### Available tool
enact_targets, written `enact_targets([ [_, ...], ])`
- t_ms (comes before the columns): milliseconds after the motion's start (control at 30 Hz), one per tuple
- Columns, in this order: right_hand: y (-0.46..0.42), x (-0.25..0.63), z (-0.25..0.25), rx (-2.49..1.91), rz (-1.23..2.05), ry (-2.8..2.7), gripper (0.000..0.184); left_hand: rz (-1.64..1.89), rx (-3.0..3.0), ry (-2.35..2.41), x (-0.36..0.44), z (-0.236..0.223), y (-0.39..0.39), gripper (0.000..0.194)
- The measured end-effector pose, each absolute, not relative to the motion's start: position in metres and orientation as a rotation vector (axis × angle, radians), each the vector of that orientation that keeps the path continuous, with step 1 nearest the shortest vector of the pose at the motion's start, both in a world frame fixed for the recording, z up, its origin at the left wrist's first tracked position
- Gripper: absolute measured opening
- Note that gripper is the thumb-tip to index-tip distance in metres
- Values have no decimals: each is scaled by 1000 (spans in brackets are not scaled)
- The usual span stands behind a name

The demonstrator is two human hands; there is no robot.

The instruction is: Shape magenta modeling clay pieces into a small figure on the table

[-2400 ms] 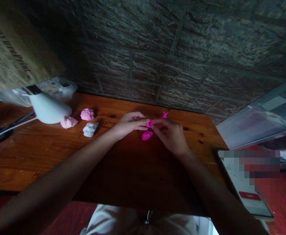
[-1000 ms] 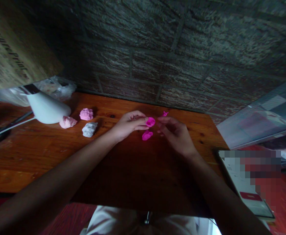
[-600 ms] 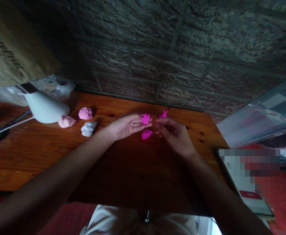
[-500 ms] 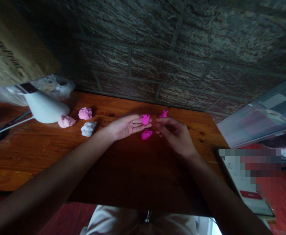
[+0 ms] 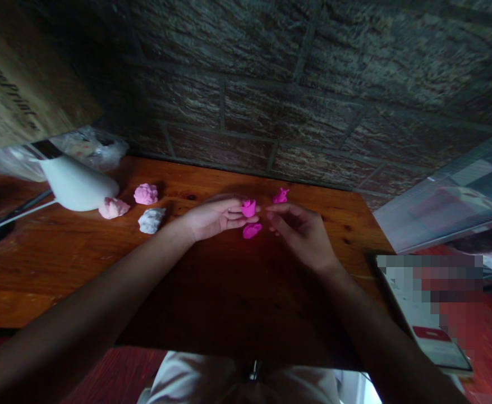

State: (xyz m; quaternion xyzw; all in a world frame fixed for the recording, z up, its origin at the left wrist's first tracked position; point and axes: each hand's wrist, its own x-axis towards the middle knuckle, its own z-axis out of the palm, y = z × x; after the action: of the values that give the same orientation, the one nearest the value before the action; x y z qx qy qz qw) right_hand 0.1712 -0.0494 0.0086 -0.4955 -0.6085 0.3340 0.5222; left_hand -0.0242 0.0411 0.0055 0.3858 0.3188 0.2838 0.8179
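Note:
My left hand [image 5: 214, 219] lies palm up with its fingers stretched to the right, holding a small cup-shaped piece of magenta modelling clay [image 5: 249, 209] on the fingertips. Little points stick up at its top. My right hand [image 5: 298, 230] is just right of it, thumb and forefinger pinched together. Anything between those fingertips is too small to make out. Below the held piece, a flat lump of magenta clay [image 5: 252, 230] rests on the table. A small magenta clay figure [image 5: 280, 195] with thin prongs stands behind my right hand.
On the wooden table [image 5: 81, 269], two pale pink clay lumps [image 5: 146, 193] and a white lump [image 5: 151, 220] lie to the left. A white lamp base [image 5: 79, 185] with a cord stands beside them. A stone wall [image 5: 246, 112] runs behind. A tablet [image 5: 418, 314] sits at right.
My left hand has turned palm up, and the magenta clay piece, earlier pinched with its round hollow showing, now sits upright on the fingers. My right hand has drawn back from it slightly.

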Motion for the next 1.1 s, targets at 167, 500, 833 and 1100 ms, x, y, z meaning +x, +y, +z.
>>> enact_targets([
  [167,-53,166,9,-1163,812,-1504,14,619,826,644,-24,5,40,10],
  [500,-51,168,8,-1172,846,-1451,22,600,862,609,-26,3,42,8],
  [833,-54,172,10,-1072,807,-1682,27,509,980,579,-29,3,40,24],
  [1100,-58,176,20,-1047,822,-1867,18,424,1098,581,-30,5,38,24],
])
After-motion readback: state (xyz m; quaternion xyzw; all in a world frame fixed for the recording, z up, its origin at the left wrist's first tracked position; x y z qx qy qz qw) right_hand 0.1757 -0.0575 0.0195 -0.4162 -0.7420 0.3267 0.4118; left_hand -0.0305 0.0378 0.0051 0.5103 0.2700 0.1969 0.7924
